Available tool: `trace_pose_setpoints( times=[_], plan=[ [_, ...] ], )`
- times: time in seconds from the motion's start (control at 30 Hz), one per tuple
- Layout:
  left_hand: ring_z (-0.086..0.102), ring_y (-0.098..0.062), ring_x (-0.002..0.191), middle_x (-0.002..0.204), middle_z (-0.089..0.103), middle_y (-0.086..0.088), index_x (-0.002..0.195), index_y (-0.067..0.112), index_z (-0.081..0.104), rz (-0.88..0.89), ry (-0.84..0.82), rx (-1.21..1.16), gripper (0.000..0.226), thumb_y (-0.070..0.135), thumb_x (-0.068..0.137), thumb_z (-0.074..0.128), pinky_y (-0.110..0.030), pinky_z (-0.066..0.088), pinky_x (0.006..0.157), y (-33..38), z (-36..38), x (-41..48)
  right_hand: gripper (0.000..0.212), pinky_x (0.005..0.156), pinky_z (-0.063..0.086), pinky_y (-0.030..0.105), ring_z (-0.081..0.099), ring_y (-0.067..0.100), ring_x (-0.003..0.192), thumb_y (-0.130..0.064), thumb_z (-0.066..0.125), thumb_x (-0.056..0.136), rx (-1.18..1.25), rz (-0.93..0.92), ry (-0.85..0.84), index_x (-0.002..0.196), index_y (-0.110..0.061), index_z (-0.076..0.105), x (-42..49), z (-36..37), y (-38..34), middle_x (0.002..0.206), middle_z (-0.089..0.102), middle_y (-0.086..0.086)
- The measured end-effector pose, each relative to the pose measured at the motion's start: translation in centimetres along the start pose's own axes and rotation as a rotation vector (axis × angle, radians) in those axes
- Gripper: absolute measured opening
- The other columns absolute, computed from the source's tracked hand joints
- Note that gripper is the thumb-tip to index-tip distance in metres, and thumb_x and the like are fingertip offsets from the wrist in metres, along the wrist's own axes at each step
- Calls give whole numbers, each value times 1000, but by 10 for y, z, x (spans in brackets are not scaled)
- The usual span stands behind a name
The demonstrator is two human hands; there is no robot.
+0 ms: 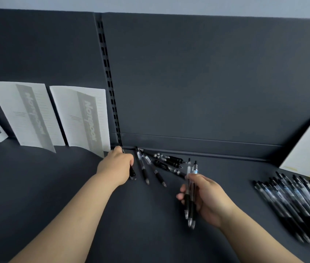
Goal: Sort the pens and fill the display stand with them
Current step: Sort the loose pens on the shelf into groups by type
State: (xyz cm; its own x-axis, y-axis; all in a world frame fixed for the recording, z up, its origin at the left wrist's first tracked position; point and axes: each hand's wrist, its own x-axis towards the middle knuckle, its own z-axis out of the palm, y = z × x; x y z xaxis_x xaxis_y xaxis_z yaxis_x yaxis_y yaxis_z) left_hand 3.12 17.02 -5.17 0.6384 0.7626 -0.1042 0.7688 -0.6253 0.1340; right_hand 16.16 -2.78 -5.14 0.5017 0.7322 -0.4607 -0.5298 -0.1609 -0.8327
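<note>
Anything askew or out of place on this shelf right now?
Yes: the loose pens at the back of the shelf lie crossed at mixed angles, unlike the aligned row of pens at the right. The left hand grips a black pen; the right hand holds a bundle of pens.

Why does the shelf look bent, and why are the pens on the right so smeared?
Head view: the wide-angle lens bends straight lines, so the slotted post leans. Head view: the row of pens at the right edge is smeared into streaks; the held pens in the right hand look sharper. Head view: light is soft and even, no glare.
</note>
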Motion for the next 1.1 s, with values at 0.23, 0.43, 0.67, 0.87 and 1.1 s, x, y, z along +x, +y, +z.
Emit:
trace_pose_setpoints(
  times=[0.23, 0.43, 0.67, 0.87, 1.1],
  plan=[
    [34, -14, 109, 115, 38, 9, 104, 33, 62, 231, 24, -4, 28, 12, 90, 51, -30, 44, 82, -6, 0, -12, 13, 46, 45, 26, 52, 19, 46, 1, 53, 88, 14, 40, -35, 92, -11, 49, 0, -5, 7, 57, 49, 5],
    [49, -8, 105, 106, 64, 15, 109, 27, 67, 529, 233, -124, 24, 17, 87, 63, -28, 47, 87, 22, 9, -49, 14, 39, 33, 23, 42, 13, 42, -4, 54, 89, -57, 15, -19, 79, -12, 50, -7, -14, 0, 56, 45, 3],
    [55, -8, 96, 97, 66, 10, 94, 18, 68, 931, 467, -321, 18, 15, 81, 55, -18, 46, 85, 83, 11, -78, 8, 37, 29, 17, 49, 8, 44, -14, 55, 91, -29, 150, -136, 86, -10, 60, -30, -34, -14, 58, 61, 0],
    [58, -9, 97, 103, 63, 5, 97, 18, 71, 1033, 480, -431, 22, 16, 82, 56, -21, 52, 82, 133, 30, -87, 15, 47, 30, 20, 49, 10, 52, -15, 56, 84, 75, 152, -238, 86, -6, 68, -46, -77, -16, 64, 58, 2],
    [60, -3, 95, 104, 65, 11, 105, 23, 70, 1029, 457, -635, 27, 18, 82, 56, -18, 49, 85, 204, 30, -90, 8, 48, 43, 22, 55, 14, 54, -9, 60, 77, 106, 44, -107, 77, -5, 66, -69, -140, -34, 66, 59, 7]
  ],
)
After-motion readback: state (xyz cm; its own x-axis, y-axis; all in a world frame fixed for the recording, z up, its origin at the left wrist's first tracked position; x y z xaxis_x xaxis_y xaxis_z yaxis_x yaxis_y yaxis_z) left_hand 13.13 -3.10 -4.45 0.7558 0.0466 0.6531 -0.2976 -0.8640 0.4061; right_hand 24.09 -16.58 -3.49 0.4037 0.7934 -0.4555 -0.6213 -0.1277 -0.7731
